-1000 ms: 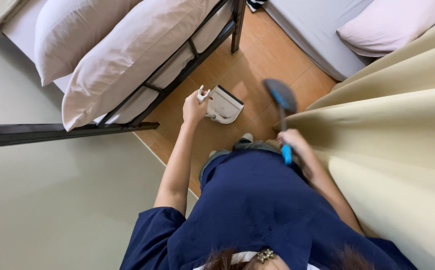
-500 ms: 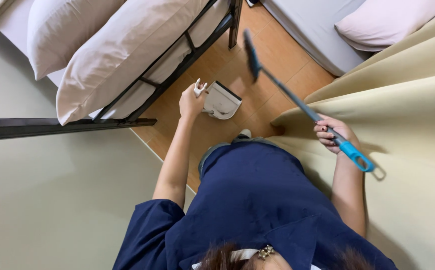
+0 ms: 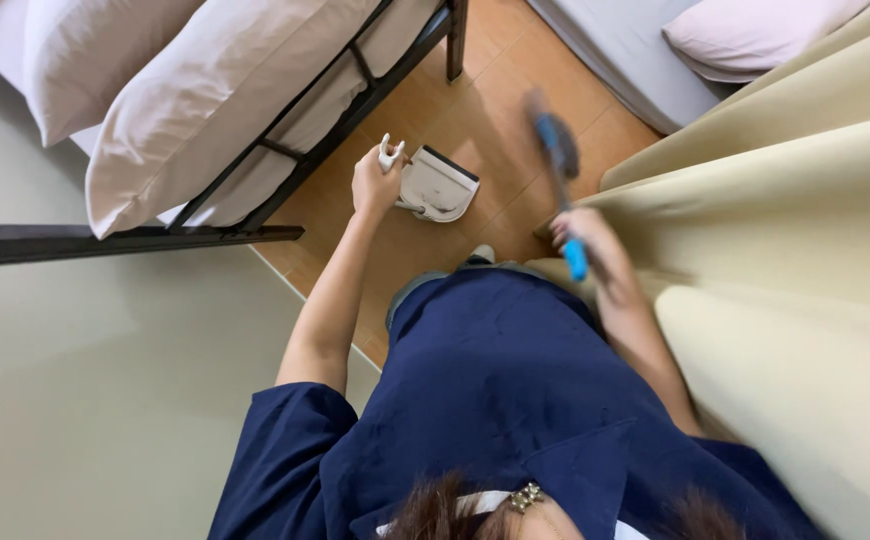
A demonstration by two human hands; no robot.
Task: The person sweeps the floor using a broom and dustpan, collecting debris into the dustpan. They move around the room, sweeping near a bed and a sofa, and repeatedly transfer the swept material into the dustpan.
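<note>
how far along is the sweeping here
Mid-job, as far as the view shows. Done: the wooden floor looks free of visible debris, though fine dust would not show. In hand: the left hand holds the white dustpan by its handle; the right hand grips the blurred blue broom. Left: the pan is not visibly emptied.

Packages: none are seen anywhere around the black bed frame (image 3: 255,190).
Labels: none can be made out on anything near that frame.
Signs: none are shown beside or beyond the frame.
Screens: none are in view on either side of the frame.
</note>
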